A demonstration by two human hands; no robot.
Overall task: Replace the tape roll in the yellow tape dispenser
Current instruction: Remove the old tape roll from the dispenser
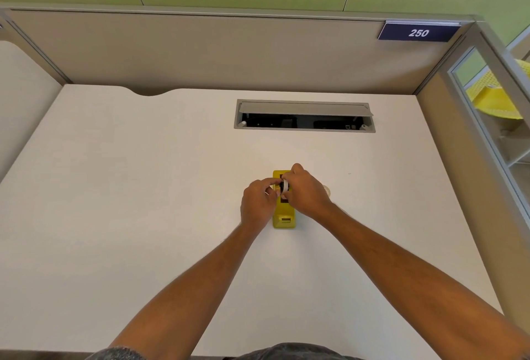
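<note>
Left hand (258, 202), right hand (307, 196) half-hide tape roll (284, 186).

both hands (259, 202) (305, 192) pinching small roll (284, 186), seemingly tape, over yellow dispenser (284, 216), white desk (143, 187)

The counter (143, 216) looks like smooth, matt off-white laminate. On it, the yellow tape dispenser (284, 217) is moulded plastic with a slight sheen, and the tape roll (284, 186) shows a smooth white band. At 12 o'clock from the dispenser, the cable hatch (304, 108) has a matt grey, metal-looking flap. The partition (200, 52) behind is matt beige, and its sign (418, 33) is glossy dark blue. At 2 o'clock, a yellow sheet (496, 101) looks perforated.
</note>
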